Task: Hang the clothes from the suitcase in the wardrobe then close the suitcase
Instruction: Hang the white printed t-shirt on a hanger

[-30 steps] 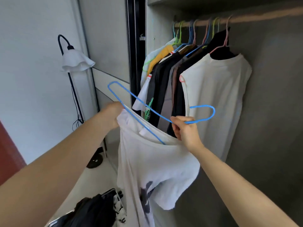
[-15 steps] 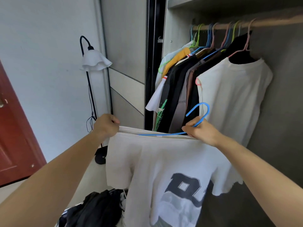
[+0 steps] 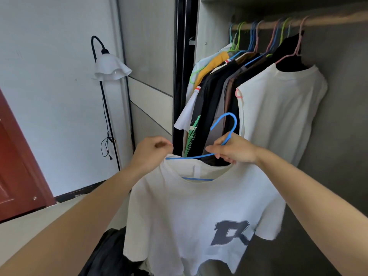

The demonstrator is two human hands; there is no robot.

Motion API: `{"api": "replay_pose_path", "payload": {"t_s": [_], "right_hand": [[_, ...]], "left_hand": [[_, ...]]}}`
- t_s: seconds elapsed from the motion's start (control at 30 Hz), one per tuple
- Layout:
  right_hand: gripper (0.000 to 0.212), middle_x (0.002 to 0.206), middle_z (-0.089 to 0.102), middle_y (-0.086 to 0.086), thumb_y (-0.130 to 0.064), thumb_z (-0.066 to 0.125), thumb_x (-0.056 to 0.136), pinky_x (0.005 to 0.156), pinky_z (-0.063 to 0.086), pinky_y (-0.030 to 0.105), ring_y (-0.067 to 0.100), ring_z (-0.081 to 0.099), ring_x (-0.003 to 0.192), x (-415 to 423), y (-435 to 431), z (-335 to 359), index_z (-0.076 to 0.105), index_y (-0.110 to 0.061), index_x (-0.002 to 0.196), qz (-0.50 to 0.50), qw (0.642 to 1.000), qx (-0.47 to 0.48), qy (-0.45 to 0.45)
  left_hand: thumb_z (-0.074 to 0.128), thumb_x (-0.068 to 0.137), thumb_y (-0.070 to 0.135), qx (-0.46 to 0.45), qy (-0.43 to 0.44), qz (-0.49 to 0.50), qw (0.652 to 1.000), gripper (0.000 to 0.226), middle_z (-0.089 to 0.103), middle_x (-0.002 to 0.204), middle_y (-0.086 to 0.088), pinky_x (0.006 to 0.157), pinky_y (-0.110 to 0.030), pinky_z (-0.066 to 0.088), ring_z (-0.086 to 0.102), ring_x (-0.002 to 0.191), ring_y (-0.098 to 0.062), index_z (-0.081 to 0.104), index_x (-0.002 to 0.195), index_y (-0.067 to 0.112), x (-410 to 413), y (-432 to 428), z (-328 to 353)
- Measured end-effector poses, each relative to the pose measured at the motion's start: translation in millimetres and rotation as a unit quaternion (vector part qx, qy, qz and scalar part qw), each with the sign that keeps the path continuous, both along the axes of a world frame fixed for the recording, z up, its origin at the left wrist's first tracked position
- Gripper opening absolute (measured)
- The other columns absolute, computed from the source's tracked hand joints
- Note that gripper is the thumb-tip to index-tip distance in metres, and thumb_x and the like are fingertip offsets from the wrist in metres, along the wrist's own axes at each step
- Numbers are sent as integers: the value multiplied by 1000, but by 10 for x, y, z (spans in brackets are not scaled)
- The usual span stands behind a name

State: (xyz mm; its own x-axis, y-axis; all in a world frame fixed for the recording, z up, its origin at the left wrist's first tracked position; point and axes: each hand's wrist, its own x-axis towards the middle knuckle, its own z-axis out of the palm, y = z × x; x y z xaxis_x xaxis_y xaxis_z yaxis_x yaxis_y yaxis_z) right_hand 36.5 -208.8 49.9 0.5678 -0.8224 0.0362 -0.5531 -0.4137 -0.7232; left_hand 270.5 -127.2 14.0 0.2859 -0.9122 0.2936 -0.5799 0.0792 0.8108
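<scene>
The person shows only two bare forearms and hands: the left hand (image 3: 153, 151) with its arm at 8 o'clock, the right hand (image 3: 236, 151) with its arm at 4 o'clock.

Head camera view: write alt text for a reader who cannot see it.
Two bare hands hold a white T-shirt with a dark letter print on a thin blue wire hanger: the left hand grips the shirt's shoulder, the right hand pinches the hanger below its hook. Behind, shirts hang on a wooden wardrobe rail.
</scene>
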Motion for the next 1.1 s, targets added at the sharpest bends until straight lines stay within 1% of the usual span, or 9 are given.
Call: {"api": "replay_pose_path", "payload": {"t_s": [0.1,0.17,0.23,0.33,0.57,0.7,0.87,1.0,1.1], "right_hand": [[40,47,35,4,-29,65,92,45,31,24,16,32,44,77,33,47,57,-6,60,-3,1000,-8,-22],[41,49,34,4,-33,66,91,45,29,24,17,31,46,136,38,68,59,-6,61,0,999,-3,-33],[43,50,33,6,-36,66,91,43,28,23,17,28,45,199,43,60,59,-7,59,5,999,-3,-45],[46,47,31,4,-38,66,91,41,27,17,15,25,41,269,77,41,58,-9,56,6,998,-14,-61],[46,39,37,-6,-37,63,93,42,30,11,6,33,34,376,124,2,58,-11,56,-12,996,-29,-78],[47,35,37,-9,-35,61,94,41,32,9,5,38,34,461,133,-38,58,-7,57,-6,997,-30,-74],[35,63,48,5,-31,78,81,60,36,21,10,44,60,264,49,-46,67,2,77,51,996,-26,-69],[33,49,30,-6,-23,84,74,51,21,24,9,25,50,-167,-110,-231,64,-8,53,9,997,-60,54],[51,49,21,-5,-23,85,73,50,15,23,10,18,49,-316,-157,-291,48,-17,38,-33,998,-31,40]], "left_hand": [[53,73,46,18,-205,12,979,30,58,88,15,87,-26,26,39,94,-4,65,98,35,19,11,-160],[53,85,47,42,-281,11,959,18,50,64,11,90,-33,31,45,76,-12,59,85,29,10,1,-268],[51,94,40,10,-280,25,960,29,41,52,5,80,-34,39,45,62,-22,53,75,18,-12,-12,-341],[48,96,42,-20,-281,51,958,39,42,52,4,71,-33,30,48,63,-28,56,76,10,-33,-28,-364],[52,93,47,-37,-281,50,958,51,36,48,4,65,-32,30,38,55,-22,33,54,20,-141,-87,-324],[51,93,47,-29,-287,50,956,52,37,50,3,64,-32,28,39,58,-23,32,55,18,-276,-133,-271],[55,92,47,-35,-258,39,965,57,29,48,1,57,-32,20,31,55,-26,26,53,17,-137,-177,-227],[55,91,48,-49,-242,69,967,58,28,47,1,65,-33,25,31,54,-24,24,53,17,136,-134,-240],[55,92,45,-64,-251,87,962,57,31,50,0,69,-34,23,38,61,-26,26,53,16,263,-154,-204]]}}
